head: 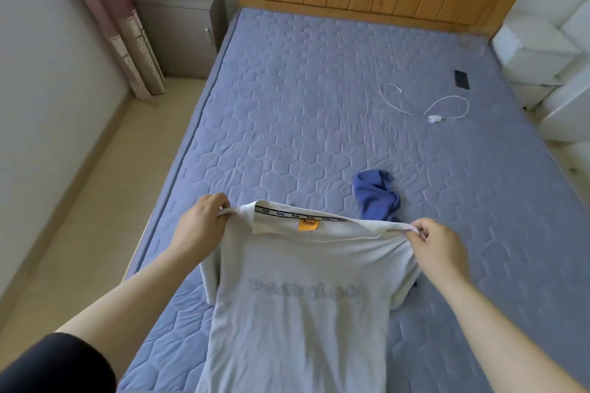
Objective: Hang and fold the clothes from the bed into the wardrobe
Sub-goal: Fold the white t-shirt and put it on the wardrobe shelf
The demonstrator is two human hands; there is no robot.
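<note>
Status: grey T-shirt (297, 313) is held up over the foot end of the bed (287, 89), collar toward the headboard, inside neck label facing the camera. Left hand (199, 226) pinches the left shoulder seam and right hand (443, 249) pinches the right one; both hands have fingers curled tight on fabric, with the shirt stretched flat between them. The body of the shirt hangs down and runs out of the bottom of view, so I can't tell whether the hem touches the bed. One crumpled blue garment (376, 198) lies on the bed, toward the foot end and slightly right of its centre line, unfolded. No other clothes visible on the bed. Non-task clutter on the bed's right side nearer the headboard: a white charger cable (424, 105) and a dark phone (462, 79). No hanger or wardrobe in view. My read: late in the pile, mid-step on the shirt. It looks squared up for either a fold or a hanger, nothing committed yet. Remaining: finish the shirt, stow it, then do the blue garment.
</note>
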